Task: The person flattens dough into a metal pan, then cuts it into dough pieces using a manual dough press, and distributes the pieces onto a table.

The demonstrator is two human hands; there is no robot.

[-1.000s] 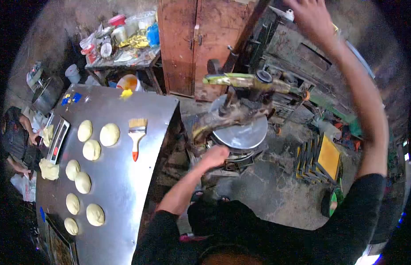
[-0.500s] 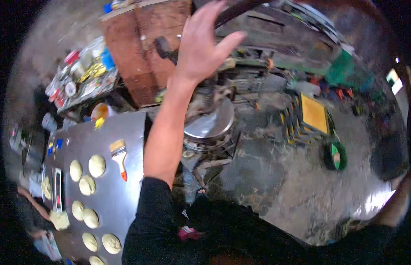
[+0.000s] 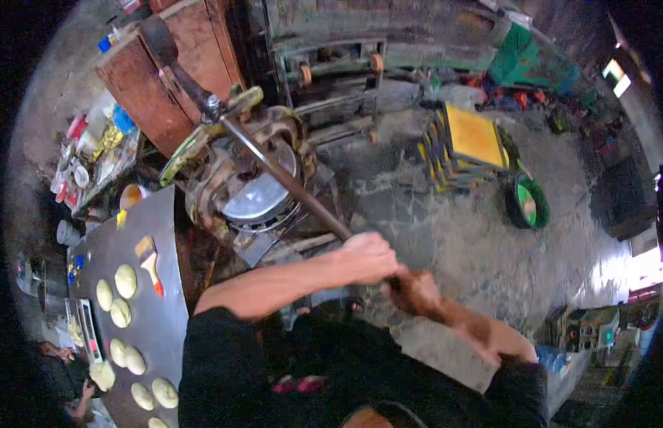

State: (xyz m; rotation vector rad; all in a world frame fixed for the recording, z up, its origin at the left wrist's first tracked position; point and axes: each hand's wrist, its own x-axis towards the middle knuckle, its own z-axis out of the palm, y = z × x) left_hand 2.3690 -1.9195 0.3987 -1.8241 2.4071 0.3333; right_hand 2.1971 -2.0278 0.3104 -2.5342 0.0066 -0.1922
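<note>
Both of my hands grip a long metal lever (image 3: 278,171) that slants down toward me from the upper left. My left hand (image 3: 372,257) is closed round its lower part. Just beyond it, my right hand (image 3: 415,292) wraps the end, slightly blurred. The lever crosses a cast-metal press (image 3: 203,192) with worn green and rusty parts. A shiny round metal pan (image 3: 257,203) sits in the press, partly behind the lever. At the lever's far end is a dark, thick weight (image 3: 158,41).
Left of me, a steel table (image 3: 153,328) holds several dough rounds (image 3: 125,281), a brush (image 3: 150,264) and a scale (image 3: 89,332). A co-worker's hands (image 3: 88,389) are beyond. Stacked yellow-topped trays (image 3: 474,139) and a green-rimmed tub (image 3: 529,201) stand on the floor.
My left hand has come down from high up, and my right hand has come in from the right edge. Both now grip the lever, which has swung down toward me. The view has shifted.
</note>
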